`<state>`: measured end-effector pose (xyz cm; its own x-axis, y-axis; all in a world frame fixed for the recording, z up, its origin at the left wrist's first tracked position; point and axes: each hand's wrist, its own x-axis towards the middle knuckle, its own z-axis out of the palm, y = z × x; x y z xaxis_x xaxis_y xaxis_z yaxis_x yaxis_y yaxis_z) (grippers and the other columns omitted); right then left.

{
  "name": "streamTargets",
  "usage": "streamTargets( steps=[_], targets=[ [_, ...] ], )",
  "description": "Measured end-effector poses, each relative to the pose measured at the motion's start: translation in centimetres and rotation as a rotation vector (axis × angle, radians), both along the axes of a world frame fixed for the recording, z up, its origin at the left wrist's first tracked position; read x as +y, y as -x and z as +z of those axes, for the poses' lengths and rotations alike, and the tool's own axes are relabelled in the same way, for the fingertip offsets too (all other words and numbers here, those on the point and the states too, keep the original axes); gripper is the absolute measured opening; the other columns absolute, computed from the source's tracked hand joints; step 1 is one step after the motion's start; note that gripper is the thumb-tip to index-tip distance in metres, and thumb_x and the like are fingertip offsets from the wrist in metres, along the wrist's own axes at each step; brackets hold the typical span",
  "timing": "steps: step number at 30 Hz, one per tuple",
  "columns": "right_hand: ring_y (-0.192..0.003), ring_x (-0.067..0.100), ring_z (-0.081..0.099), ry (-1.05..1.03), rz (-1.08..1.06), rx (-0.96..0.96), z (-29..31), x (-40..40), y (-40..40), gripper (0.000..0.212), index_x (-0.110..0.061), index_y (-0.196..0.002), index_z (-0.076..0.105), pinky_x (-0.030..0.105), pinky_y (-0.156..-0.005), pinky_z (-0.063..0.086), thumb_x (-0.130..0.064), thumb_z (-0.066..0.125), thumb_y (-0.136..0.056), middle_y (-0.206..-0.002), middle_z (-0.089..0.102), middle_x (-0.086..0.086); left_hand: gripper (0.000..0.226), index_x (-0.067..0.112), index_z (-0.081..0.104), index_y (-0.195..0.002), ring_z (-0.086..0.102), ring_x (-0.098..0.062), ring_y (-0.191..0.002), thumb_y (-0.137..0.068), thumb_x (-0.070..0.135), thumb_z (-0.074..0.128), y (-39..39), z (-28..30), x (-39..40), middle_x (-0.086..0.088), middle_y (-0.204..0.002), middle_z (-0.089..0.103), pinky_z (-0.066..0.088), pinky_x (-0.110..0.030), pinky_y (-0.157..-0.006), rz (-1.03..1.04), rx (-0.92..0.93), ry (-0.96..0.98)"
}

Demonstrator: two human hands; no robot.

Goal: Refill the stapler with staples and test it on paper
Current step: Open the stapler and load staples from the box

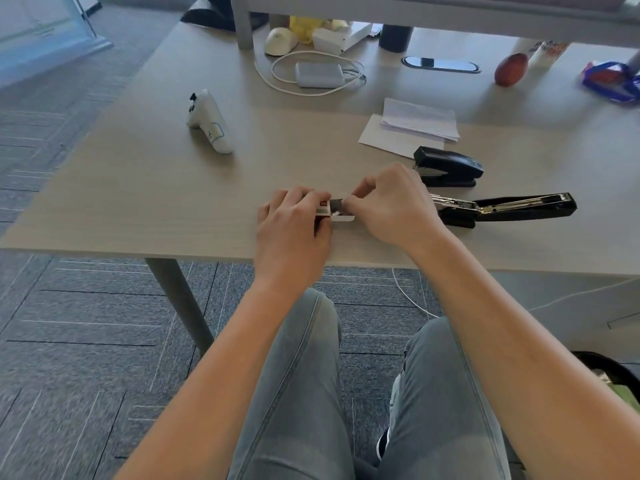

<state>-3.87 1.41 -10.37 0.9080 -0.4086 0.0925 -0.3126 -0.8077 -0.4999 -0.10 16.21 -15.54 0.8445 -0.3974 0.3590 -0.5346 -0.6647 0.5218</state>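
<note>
A small staple box, white with a red mark, sits near the table's front edge. My left hand grips its sleeve. My right hand pinches the box's inner tray, which sticks out to the right with dark staples showing. Just right of my right hand lies a black stapler, swung open flat with its metal channel exposed. A second black stapler rests closed behind it. Folded white paper sheets lie further back.
A white game controller lies at the left middle of the wooden table. At the back are a power bank with white cable, a red fruit, a blue bag and a shelf leg.
</note>
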Motion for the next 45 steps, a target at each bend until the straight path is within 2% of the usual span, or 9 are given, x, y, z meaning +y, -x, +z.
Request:
streamTargets(
  steps=[3, 7, 12, 19, 25, 29, 32, 34, 45],
  targets=[
    [-0.077, 0.013, 0.059, -0.093, 0.009, -0.077, 0.0, -0.4, 0.5, 0.017, -0.018, -0.083, 0.081, 0.028, -0.068, 0.046, -0.034, 0.076, -0.086, -0.064, 0.06, -0.016, 0.032, 0.025, 0.067, -0.124, 0.051, -0.019, -0.119, -0.094, 0.025, 0.058, 0.0, 0.0, 0.0, 0.008, -0.122, 0.065, 0.033, -0.035, -0.098, 0.0, -0.001, -0.006],
    [-0.075, 0.003, 0.061, -0.13, 0.041, -0.121, -0.1, -0.6, 0.7, 0.017, -0.016, -0.094, 0.081, 0.006, -0.065, 0.039, -0.032, 0.073, -0.091, -0.078, 0.073, -0.007, 0.032, 0.024, 0.066, -0.125, 0.051, -0.019, -0.119, -0.094, 0.025, 0.058, 0.1, 0.0, 0.0, 0.008, -0.123, 0.065, 0.033, -0.035, -0.099, 0.003, -0.001, -0.009],
    [-0.076, -0.003, 0.064, -0.111, 0.064, -0.188, -0.4, -0.6, 0.9, 0.015, -0.019, -0.098, 0.077, 0.008, -0.072, 0.043, -0.033, 0.071, -0.094, -0.087, 0.074, -0.011, 0.032, 0.024, 0.066, -0.125, 0.052, -0.02, -0.119, -0.094, 0.025, 0.059, 0.1, 0.0, 0.0, 0.007, -0.122, 0.065, 0.034, -0.036, -0.098, 0.002, 0.0, -0.007],
    [-0.078, 0.0, 0.062, -0.097, 0.132, -0.176, -1.0, -0.7, 0.6, 0.009, -0.022, -0.102, 0.07, 0.014, -0.069, 0.043, -0.028, 0.064, -0.099, -0.091, 0.07, -0.01, 0.033, 0.025, 0.065, -0.126, 0.051, -0.02, -0.12, -0.095, 0.026, 0.058, 0.1, 0.0, 0.0, 0.007, -0.124, 0.065, 0.034, -0.037, -0.1, 0.005, 0.002, -0.012],
    [-0.08, 0.0, 0.057, -0.037, 0.212, -0.133, -1.5, -0.7, 0.4, 0.022, -0.019, -0.118, 0.071, -0.001, -0.07, 0.035, -0.025, 0.056, -0.103, -0.101, 0.07, -0.005, 0.032, 0.024, 0.066, -0.125, 0.052, -0.021, -0.119, -0.094, 0.026, 0.058, 0.0, -0.1, 0.0, 0.006, -0.124, 0.065, 0.035, -0.038, -0.099, 0.005, -0.002, -0.012],
    [-0.077, -0.002, 0.059, -0.024, 0.232, -0.143, -1.5, -0.8, 0.5, 0.016, -0.021, -0.109, 0.072, 0.007, -0.071, 0.04, -0.031, 0.068, -0.097, -0.091, 0.071, -0.009, 0.032, 0.024, 0.066, -0.126, 0.052, -0.021, -0.119, -0.095, 0.026, 0.059, 0.0, -0.1, 0.1, 0.006, -0.123, 0.065, 0.035, -0.037, -0.099, 0.002, -0.005, -0.011],
    [-0.076, 0.003, 0.063, -0.012, 0.224, -0.155, -1.5, -1.0, 0.6, 0.014, -0.025, -0.104, 0.073, 0.024, -0.072, 0.049, -0.034, 0.074, -0.093, -0.085, 0.07, -0.014, 0.032, 0.025, 0.066, -0.125, 0.052, -0.021, -0.119, -0.095, 0.027, 0.058, 0.0, -0.1, 0.1, 0.006, -0.123, 0.065, 0.034, -0.036, -0.099, 0.002, -0.004, -0.007],
    [-0.075, 0.006, 0.066, -0.012, 0.207, -0.166, -1.5, -1.0, 0.6, 0.015, -0.027, -0.104, 0.074, 0.029, -0.076, 0.052, -0.034, 0.075, -0.091, -0.085, 0.071, -0.014, 0.031, 0.025, 0.066, -0.125, 0.052, -0.021, -0.119, -0.094, 0.027, 0.059, 0.1, -0.1, 0.1, 0.006, -0.122, 0.066, 0.035, -0.037, -0.099, 0.004, -0.008, 0.002],
    [-0.069, 0.003, 0.068, -0.08, 0.139, -0.263, -1.2, -0.5, 1.0, 0.02, -0.026, -0.111, 0.079, 0.028, -0.081, 0.055, -0.031, 0.074, -0.092, -0.091, 0.075, -0.015, 0.033, 0.023, 0.065, -0.126, 0.052, -0.022, -0.121, -0.094, 0.025, 0.059, 0.2, 0.0, 0.1, 0.004, -0.124, 0.066, 0.034, -0.037, -0.099, 0.003, -0.003, -0.001]
  ],
)
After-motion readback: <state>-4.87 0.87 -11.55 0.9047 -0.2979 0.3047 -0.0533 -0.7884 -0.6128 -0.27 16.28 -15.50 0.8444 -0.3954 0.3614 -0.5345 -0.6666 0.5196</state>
